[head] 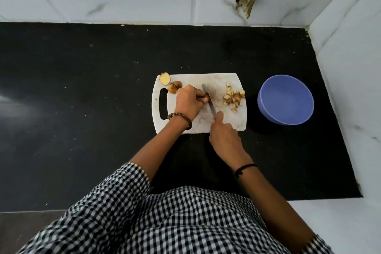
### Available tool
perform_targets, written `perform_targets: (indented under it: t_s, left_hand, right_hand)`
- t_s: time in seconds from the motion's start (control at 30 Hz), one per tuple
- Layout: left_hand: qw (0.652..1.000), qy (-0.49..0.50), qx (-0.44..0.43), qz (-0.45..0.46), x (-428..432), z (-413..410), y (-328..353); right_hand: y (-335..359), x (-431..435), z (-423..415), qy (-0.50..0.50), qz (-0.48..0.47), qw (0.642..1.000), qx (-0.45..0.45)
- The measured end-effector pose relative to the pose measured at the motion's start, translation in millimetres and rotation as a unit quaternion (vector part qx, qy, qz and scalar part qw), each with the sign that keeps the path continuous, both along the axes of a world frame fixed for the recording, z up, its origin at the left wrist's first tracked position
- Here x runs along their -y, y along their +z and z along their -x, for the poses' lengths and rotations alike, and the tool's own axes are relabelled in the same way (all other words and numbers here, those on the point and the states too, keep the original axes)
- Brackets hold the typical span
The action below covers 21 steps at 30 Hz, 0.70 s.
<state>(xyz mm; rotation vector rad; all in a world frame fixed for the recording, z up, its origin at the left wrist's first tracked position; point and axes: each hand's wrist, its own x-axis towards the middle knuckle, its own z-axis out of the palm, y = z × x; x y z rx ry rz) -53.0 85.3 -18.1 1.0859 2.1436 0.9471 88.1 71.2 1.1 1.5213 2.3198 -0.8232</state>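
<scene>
Pinning the small, likely firm, roll-prone ginger piece (203, 98) low under the left grip (188, 103), clenching the knife (209, 100) in the right grip (223, 136).

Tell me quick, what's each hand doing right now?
Left hand: holds the vegetable piece down on the cutting board.
Right hand: grips the knife.

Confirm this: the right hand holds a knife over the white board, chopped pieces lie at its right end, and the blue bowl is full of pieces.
One thing is wrong: the head view shows the blue bowl empty. The right hand does hold the knife over the white board, chopped pieces at its right end.
</scene>
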Motion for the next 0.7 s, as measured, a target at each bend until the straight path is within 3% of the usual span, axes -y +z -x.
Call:
perform_targets:
  t_s: [0.5,0.7]
  left_hand:
    - [0.999,-0.024,-0.025,-0.015,3.1,1.3,-1.4]
    - [0.998,-0.048,-0.045,-0.019,6.5,2.4,-7.6]
  right_hand:
    - [31.2,17.9,-45.9,-0.003,0.07,0.997,0.012]
    - [23.6,28.4,-58.2,-0.044,0.029,0.995,-0.082]
